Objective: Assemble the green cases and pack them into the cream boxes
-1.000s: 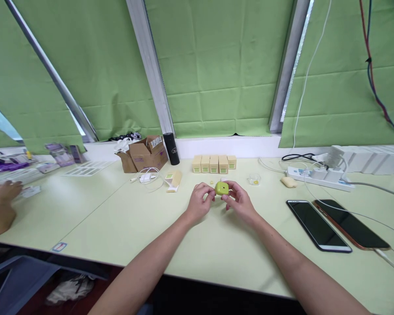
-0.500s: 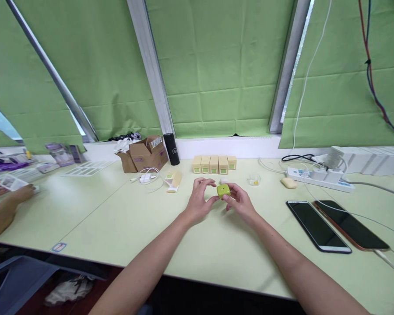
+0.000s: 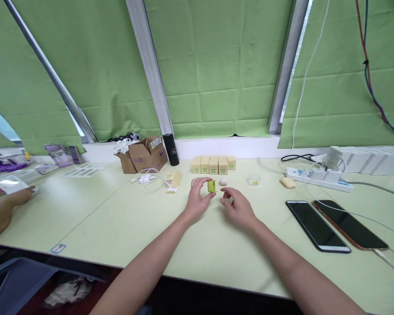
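My left hand point(image 3: 198, 199) pinches a small glossy green case point(image 3: 212, 187) between thumb and fingers, holding it just above the table. The case is turned on its side, and its right face looks hollow. Close by on the right is my right hand point(image 3: 238, 206), its fingers bent and apart, with nothing visible in it. A small pale pink-white block point(image 3: 223, 182) lies on the table just beyond the hands. Behind it stands a row of several kraft-paper boxes point(image 3: 213, 165) with green labels. An opened kraft box point(image 3: 174, 182) lies to the left.
At the right lie two phones point(image 3: 317, 226), a power strip point(image 3: 321, 179) with cables, and a cream-coloured case point(image 3: 288, 182). A clear container point(image 3: 254, 180) sits nearer the middle. A cardboard box point(image 3: 147, 155) and black bottle point(image 3: 171, 149) stand at the back; another person's hand point(image 3: 21, 196) is far left.
The green case has gone from between both hands to my left hand alone, shifting left and turning to show its hollow side. My right hand has let go of it.
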